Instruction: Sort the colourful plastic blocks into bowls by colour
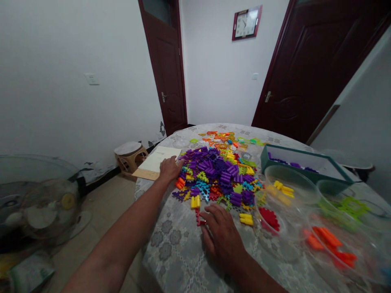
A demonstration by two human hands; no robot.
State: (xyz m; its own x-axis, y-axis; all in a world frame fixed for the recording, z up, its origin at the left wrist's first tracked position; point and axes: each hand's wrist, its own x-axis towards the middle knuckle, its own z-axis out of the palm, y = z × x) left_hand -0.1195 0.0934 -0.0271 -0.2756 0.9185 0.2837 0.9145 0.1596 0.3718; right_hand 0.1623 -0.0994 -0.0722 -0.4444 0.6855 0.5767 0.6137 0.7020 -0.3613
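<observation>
A big pile of coloured plastic building pieces (218,173), mostly purple, lies on a round table with a grey patterned cloth (174,248). My left hand (170,168) rests at the pile's left edge, fingers curled toward purple and orange pieces; nothing shows clearly in its grip. My right hand (220,236) lies flat on the cloth at the pile's near edge, fingers spread, its fingertips touching a small red piece (200,219). Yellow pieces (246,219) lie just right of it.
Clear bowls hold sorted pieces: yellow (282,190), red (270,217), orange (331,244), green (351,205). A teal box lid (305,165) holds purple pieces. A paper sheet on a board (157,160) lies at the table's left. A stool (130,154) and fan (42,199) stand on the floor.
</observation>
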